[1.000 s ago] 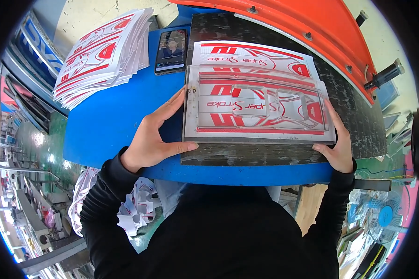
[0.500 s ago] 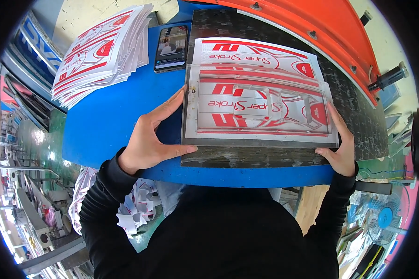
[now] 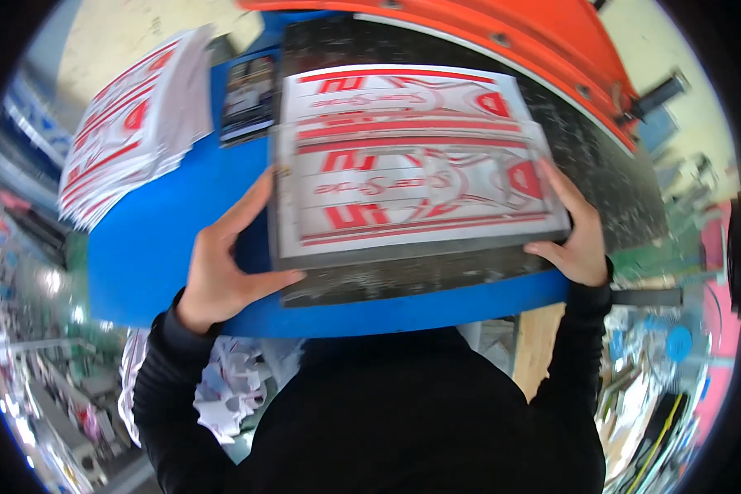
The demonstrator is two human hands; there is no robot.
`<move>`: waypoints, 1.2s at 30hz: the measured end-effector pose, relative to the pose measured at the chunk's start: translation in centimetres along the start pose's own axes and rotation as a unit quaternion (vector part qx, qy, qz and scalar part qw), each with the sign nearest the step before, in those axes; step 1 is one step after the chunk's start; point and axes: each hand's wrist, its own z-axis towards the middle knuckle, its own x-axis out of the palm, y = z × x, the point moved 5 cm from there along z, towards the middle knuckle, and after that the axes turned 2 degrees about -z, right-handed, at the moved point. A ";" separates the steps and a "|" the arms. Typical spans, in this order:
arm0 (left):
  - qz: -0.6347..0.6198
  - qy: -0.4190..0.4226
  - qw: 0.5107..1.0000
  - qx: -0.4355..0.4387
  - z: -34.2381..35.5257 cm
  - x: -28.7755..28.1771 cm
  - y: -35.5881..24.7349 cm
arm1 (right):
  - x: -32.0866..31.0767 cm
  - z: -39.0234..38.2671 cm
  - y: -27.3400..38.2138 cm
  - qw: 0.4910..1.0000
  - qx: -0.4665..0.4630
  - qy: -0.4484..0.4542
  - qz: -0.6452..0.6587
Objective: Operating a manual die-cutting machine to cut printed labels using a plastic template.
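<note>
A clear rectangular plate with a cutting-die outline lies over the near part of a white sheet printed in red. The sheet rests on a dark, scuffed board. My left hand spans the plate's left edge, its fingers along the side and the thumb at the near-left corner. Gripping the opposite end, my right hand has its fingers on the right edge and its thumb on the near edge. Motion blur hides the die's finer lines.
At the left of the blue table stands a stack of printed sheets. A phone lies between stack and board. An orange-red machine part arches across the far side. Paper scraps hang below the table's near edge.
The whole view has shifted and tilted slightly, so the table and its things appear farther left and blurred. Both hands keep their places on the plate, which stays over the sheet.
</note>
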 end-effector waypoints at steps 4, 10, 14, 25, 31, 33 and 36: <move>-0.051 0.009 0.999 -0.012 0.0 0.2 0.1 | 0.4 0.4 0.1 0.999 -0.033 -0.002 -0.013; -0.048 -0.025 0.998 -0.042 0.0 0.2 0.7 | 0.3 -0.2 -0.4 1.000 -0.018 -0.007 -0.023; -0.042 -0.021 0.998 -0.033 0.1 0.3 0.4 | 0.3 -0.4 -0.7 1.000 -0.011 -0.007 -0.017; -0.058 -0.024 0.997 -0.034 0.1 0.4 0.4 | 0.4 -0.4 -0.8 0.999 -0.029 -0.008 -0.026; -0.056 -0.023 0.997 -0.041 0.1 0.3 0.4 | 0.4 -0.3 -0.7 0.999 -0.028 -0.007 -0.027; -0.059 -0.023 0.997 -0.042 0.0 0.3 0.5 | 0.4 -0.3 -0.6 0.999 -0.028 -0.008 -0.028; -0.070 -0.024 0.996 -0.043 0.0 0.3 0.6 | 0.3 -0.3 -0.5 0.999 -0.028 -0.007 -0.024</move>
